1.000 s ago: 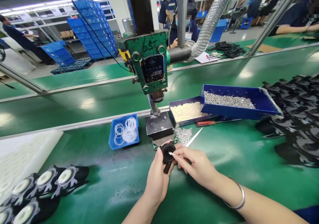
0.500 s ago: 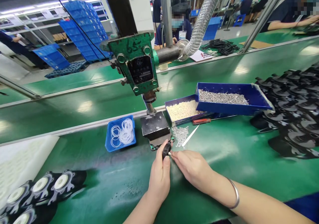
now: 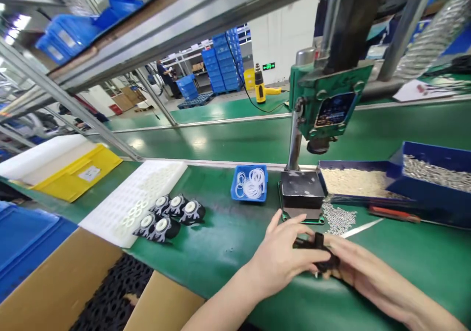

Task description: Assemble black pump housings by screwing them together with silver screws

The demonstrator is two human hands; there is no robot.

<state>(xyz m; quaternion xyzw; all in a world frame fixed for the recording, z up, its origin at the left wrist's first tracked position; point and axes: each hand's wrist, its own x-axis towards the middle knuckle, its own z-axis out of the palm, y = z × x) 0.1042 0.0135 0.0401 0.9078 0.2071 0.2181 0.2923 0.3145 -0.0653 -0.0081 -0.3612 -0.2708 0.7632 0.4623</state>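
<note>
Between my two hands is a small black plastic part (image 3: pixel 319 245) with a short upright stub. My left hand (image 3: pixel 281 257) grips it from the left, thumb and fingers around it. My right hand (image 3: pixel 355 262) closes on its right side, and its fingertips are partly hidden behind the part. A tiny white bit shows beneath the part, too small to name. Just beyond the hands stands a green hand press (image 3: pixel 329 105) over a dark metal block (image 3: pixel 302 184). Small metal rings (image 3: pixel 338 218) lie scattered by a white pointed stick (image 3: pixel 362 228).
A blue tray (image 3: pixel 234 193) holds white rings. Bins of cream pieces (image 3: pixel 358 181) and metal pins (image 3: pixel 437 171) stand at right, behind a red-handled screwdriver (image 3: pixel 393 214). Several black assemblies (image 3: pixel 162 227) sit by a white foam tray (image 3: pixel 106 218). A cardboard box (image 3: pixel 162 304) of black parts is lower left.
The view has swung left, bringing the foam tray and cardboard box into sight. My right hand has gone from pinching a small white piece at the black part to holding the part with my left.
</note>
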